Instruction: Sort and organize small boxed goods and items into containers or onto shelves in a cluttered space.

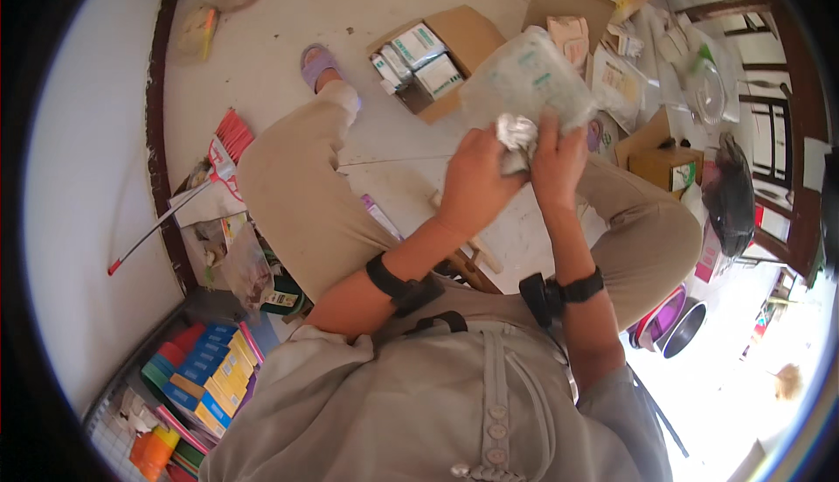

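A clear plastic bag [527, 71] with green print is held up in front of me, its body stretching away beyond my hands. Its bunched, crumpled end [516, 135] sticks up between them. My left hand [482, 176] is closed around the gathered plastic from the left. On the other side, my right hand [560, 160] pinches the same bag with fingers and thumb. What lies inside the bag cannot be made out. Just beyond my left hand, an open cardboard box [479, 32] on the floor holds several white boxes [418, 45] with green print.
At the right lie another carton [662, 167], plastic bags [616, 84] and a dark wooden chair [797, 132]. A red broom [232, 132] leans near the left wall. Lower left, a crate holds blue and yellow boxes [210, 373]. Bowls [682, 329] stand behind my right knee.
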A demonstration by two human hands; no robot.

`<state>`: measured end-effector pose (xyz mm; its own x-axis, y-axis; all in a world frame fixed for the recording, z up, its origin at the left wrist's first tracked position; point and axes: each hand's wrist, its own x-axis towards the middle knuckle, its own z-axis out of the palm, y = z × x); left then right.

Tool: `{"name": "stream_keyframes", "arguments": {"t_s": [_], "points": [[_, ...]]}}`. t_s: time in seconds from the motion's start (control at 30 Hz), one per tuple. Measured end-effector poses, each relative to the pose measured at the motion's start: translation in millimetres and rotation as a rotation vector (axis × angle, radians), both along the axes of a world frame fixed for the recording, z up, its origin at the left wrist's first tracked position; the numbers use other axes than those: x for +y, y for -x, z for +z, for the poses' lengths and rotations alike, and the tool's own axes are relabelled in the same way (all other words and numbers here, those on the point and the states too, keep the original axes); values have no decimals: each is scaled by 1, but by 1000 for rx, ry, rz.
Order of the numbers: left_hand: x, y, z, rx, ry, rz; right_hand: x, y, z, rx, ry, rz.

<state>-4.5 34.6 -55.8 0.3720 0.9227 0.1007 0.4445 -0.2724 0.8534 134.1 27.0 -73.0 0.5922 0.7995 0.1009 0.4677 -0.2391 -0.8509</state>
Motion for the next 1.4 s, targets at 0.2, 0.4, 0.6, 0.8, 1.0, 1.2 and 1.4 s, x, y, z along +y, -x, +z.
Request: {"name": "stream_keyframes", "arguments": {"t_s": [0.2, 0.4, 0.6, 0.8, 1.0, 1.2, 1.4], "points": [[17, 15, -17, -792, 1080, 514, 3, -54, -33, 299, -56, -298], [20, 11, -28, -1031, 1275, 353, 0, -32, 2, 928, -443, -502], [1, 1, -31, -949, 1466, 415, 7, 2, -47, 374, -303, -444], [0, 7, -35, -972, 1452, 396, 10, -33, -61, 648, -425, -629], [0, -5, -32, -1109, 1456, 420, 13, 8, -6, 759, -434, -512], [9, 10, -34, -1600, 1859, 149, 13, -18, -12, 1163, -416, -535], [13, 8, -25, -1768, 1942, -61, -1, -34, 33, 1260, -324, -559]]}}
